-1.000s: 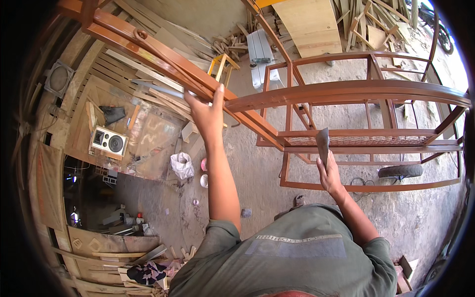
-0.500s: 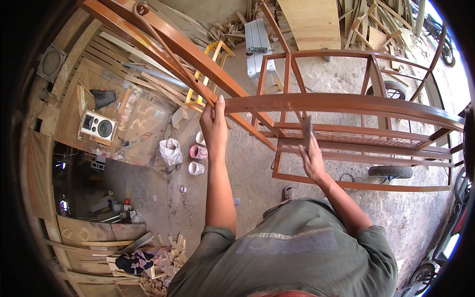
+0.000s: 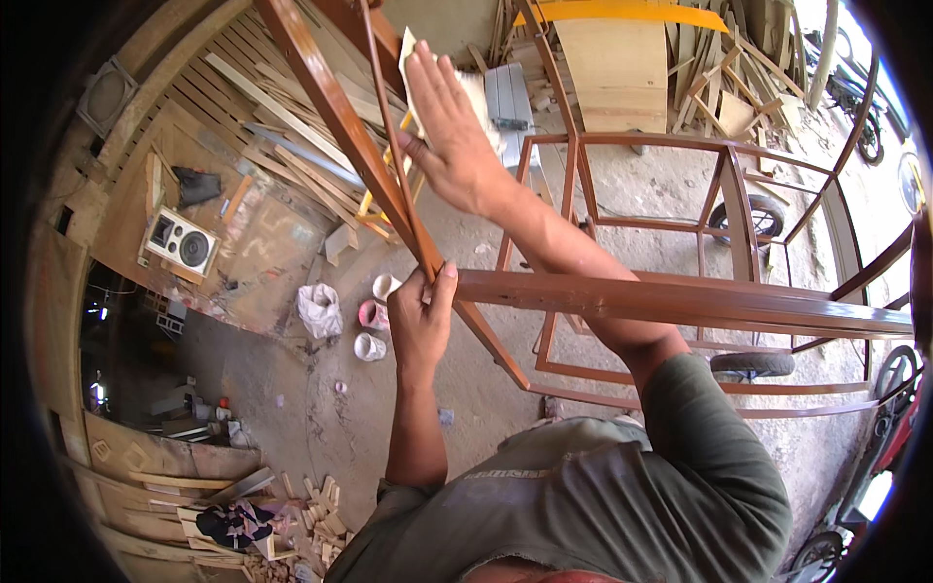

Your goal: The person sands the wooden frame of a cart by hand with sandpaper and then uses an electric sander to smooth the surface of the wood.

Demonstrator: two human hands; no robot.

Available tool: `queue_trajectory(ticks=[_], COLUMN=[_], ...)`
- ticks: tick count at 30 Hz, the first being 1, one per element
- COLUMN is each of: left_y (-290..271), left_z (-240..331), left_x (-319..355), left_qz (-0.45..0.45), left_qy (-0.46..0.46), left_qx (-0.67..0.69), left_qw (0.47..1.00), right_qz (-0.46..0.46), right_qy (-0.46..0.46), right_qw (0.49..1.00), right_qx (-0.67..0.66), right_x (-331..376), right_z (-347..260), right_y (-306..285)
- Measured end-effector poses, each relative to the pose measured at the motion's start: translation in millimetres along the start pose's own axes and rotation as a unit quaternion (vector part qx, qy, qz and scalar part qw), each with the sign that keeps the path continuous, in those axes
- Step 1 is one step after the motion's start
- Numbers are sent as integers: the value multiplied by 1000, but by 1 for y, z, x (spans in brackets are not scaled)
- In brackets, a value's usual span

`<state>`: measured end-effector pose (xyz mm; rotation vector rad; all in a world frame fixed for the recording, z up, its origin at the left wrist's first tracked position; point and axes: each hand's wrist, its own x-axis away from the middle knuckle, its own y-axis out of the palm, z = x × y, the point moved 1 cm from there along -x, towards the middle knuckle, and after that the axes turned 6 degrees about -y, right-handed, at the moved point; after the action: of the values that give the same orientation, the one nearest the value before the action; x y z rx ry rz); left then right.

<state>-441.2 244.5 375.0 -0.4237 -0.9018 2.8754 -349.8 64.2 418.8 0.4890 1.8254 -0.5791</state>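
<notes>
A brown metal frame (image 3: pixel 632 296) is raised in front of me, its long bars meeting at a corner near my chest. My left hand (image 3: pixel 423 316) is closed around that corner, thumb on top. From there one glossy bar (image 3: pixel 340 117) and a thin rod run up to the far left. My right arm reaches under the long crossbar. Beyond it, my right hand (image 3: pixel 452 146) lies flat with fingers stretched over a pale sheet (image 3: pixel 478 102), perhaps sandpaper, beside the upper bar. The sheet is mostly hidden by the hand; its contact with the bar cannot be made out.
A second brown frame (image 3: pixel 637 141) stands at the right, a small wheel (image 3: pixel 753 364) near it. Pots (image 3: pixel 369 346) and a white sack (image 3: pixel 320 311) are on the floor. Wood scraps (image 3: pixel 729 87) are piled behind; a speaker (image 3: pixel 183 243) lies left and motorbikes stand far right.
My right hand has moved from the crossbar's near side to the upper left, past the bar. The held frame has shifted lower, and my left hand has gone down with its corner.
</notes>
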Motion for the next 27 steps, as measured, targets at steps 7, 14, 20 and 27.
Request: queue_trajectory(ticks=[7,14,20,27], left_y=[-6,-15,-26,-31], left_z=[-4,1,-1,1], left_x=[6,9,13,14], left_qz=[-1,-8,-35,-39], left_qy=[39,33,31,49], left_qx=[11,-13,2,-12], left_qw=[999,999,999,998], right_qz=[-69,4,-42,-31], right_qy=[151,46,40,40], right_qw=[986,999,997,996], right_qx=[24,18,45,67], right_x=[237,14,40,7], right_z=[11,4,-1,-11], right_y=[12,8,7,6])
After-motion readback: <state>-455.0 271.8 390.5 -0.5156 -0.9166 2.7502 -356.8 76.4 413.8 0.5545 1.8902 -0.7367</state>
